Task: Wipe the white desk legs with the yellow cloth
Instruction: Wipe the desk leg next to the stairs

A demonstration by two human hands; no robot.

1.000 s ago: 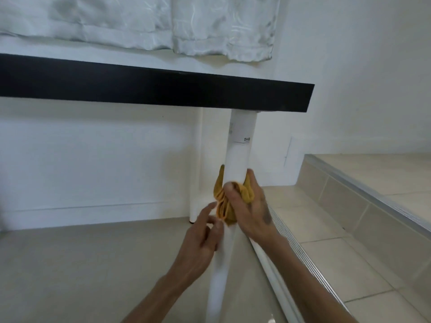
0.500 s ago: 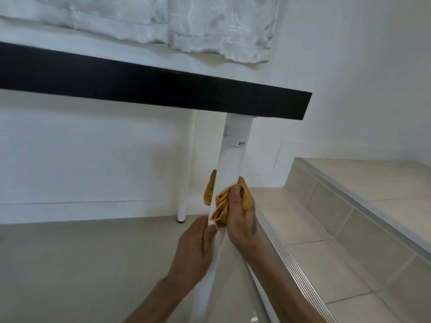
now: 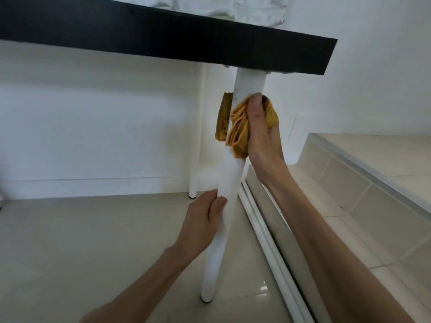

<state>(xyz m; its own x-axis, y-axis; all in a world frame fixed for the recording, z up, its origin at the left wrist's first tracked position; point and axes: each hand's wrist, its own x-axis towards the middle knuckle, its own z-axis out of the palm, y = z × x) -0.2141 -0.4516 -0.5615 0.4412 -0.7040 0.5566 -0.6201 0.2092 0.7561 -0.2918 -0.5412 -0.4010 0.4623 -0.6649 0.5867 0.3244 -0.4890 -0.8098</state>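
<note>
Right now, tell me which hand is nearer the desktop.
Right. The right hand grips the cloth high on the leg, just under the desktop; the left hand holds the leg lower down.

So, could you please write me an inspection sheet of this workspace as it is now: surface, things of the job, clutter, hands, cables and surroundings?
Surface: black desk top, seen from below its edge; pale tiled floor, glossy.
Job's things: yellow cloth wrapped around the near white leg, close under the desk top; far white leg by the wall, untouched.
Clutter: nothing seen.
Hands: right hand presses the cloth on the leg; left hand grips the same leg lower down, bare.
Cables: nothing seen.
Surroundings: white wall; tiled step on the right; white rail along the floor; pale curtain above the desk.
</note>
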